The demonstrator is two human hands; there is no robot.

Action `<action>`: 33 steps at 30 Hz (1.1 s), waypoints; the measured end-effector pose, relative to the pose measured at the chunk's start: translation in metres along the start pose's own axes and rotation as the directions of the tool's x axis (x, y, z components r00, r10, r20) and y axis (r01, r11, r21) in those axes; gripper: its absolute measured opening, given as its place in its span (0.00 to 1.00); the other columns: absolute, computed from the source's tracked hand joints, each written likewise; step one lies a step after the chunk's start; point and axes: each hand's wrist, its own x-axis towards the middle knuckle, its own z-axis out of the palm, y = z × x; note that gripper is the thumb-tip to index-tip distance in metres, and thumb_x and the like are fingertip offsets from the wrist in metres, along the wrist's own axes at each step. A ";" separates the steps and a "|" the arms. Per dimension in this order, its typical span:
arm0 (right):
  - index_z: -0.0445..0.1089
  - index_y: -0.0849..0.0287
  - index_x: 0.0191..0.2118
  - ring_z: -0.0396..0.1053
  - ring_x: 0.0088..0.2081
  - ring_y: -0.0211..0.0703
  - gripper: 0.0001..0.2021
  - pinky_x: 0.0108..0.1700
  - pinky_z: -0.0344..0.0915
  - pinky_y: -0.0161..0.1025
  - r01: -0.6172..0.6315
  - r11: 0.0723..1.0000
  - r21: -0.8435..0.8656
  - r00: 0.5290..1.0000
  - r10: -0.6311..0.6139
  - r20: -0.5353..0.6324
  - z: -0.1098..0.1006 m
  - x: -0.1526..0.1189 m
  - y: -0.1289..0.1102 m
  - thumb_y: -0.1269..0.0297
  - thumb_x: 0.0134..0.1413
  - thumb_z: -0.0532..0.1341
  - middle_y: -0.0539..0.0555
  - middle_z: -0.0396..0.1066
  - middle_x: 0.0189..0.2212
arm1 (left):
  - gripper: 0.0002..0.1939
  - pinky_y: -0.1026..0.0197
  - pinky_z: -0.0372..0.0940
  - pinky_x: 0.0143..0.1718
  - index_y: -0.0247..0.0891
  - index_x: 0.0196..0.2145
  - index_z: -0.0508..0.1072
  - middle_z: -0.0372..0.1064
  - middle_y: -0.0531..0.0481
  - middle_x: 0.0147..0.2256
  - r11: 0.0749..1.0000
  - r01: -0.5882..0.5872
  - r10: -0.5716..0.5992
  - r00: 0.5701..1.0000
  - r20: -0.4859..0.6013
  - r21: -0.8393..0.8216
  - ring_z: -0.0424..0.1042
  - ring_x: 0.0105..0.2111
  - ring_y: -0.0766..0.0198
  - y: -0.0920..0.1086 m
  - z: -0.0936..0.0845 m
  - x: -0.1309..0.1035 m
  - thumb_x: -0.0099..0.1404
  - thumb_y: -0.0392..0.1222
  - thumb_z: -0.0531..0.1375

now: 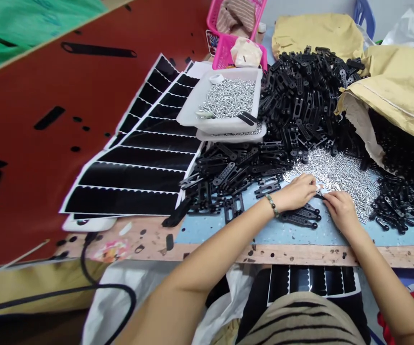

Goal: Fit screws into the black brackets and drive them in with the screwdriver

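Along the front edge of the counter point(300, 254), ball-ended black bars point(298, 219) are lying below the left hand point(298, 191). Just beyond, this hand and the right hand point(341, 211) are meeting, each grip pinching a small black piece point(319, 194). Silver pins point(354, 179) are spreading behind; toward the far edge, black links point(300, 100) are piling beside a white tray point(189, 112).

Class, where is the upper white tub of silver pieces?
The upper white tub is at the head view's upper middle, stacked on a lower white tub, between black-strip sheets on the left and a heap of black parts on the right.
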 end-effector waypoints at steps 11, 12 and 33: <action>0.65 0.65 0.52 0.67 0.43 0.51 0.19 0.48 0.64 0.47 -0.328 0.942 0.064 0.916 0.334 -0.220 -0.010 0.089 0.029 0.60 0.58 0.58 0.63 0.68 0.42 | 0.08 0.58 0.60 0.45 0.39 0.38 0.75 0.70 0.48 0.36 1.000 0.013 -0.014 0.993 0.114 0.006 0.67 0.40 0.59 -0.004 -0.018 -0.023 0.66 0.39 0.56; 0.64 0.65 0.52 0.67 0.45 0.53 0.20 0.49 0.64 0.48 -0.378 0.925 0.032 0.901 0.376 -0.218 -0.010 0.106 0.033 0.60 0.57 0.60 0.64 0.68 0.43 | 0.08 0.59 0.61 0.45 0.39 0.39 0.75 0.70 0.48 0.36 1.000 0.017 -0.017 0.992 0.123 0.004 0.68 0.40 0.60 -0.005 -0.020 -0.027 0.66 0.40 0.56; 0.72 0.61 0.31 0.66 0.43 0.55 0.12 0.41 0.63 0.46 -0.531 0.801 -0.278 0.848 0.498 -0.183 -0.094 0.029 0.102 0.78 0.55 0.53 0.65 0.70 0.37 | 0.18 0.63 0.66 0.28 0.39 0.41 0.67 0.61 0.59 0.25 0.322 0.243 -0.557 0.830 0.025 -0.915 0.61 0.21 0.71 0.015 -0.018 0.018 0.57 0.51 0.62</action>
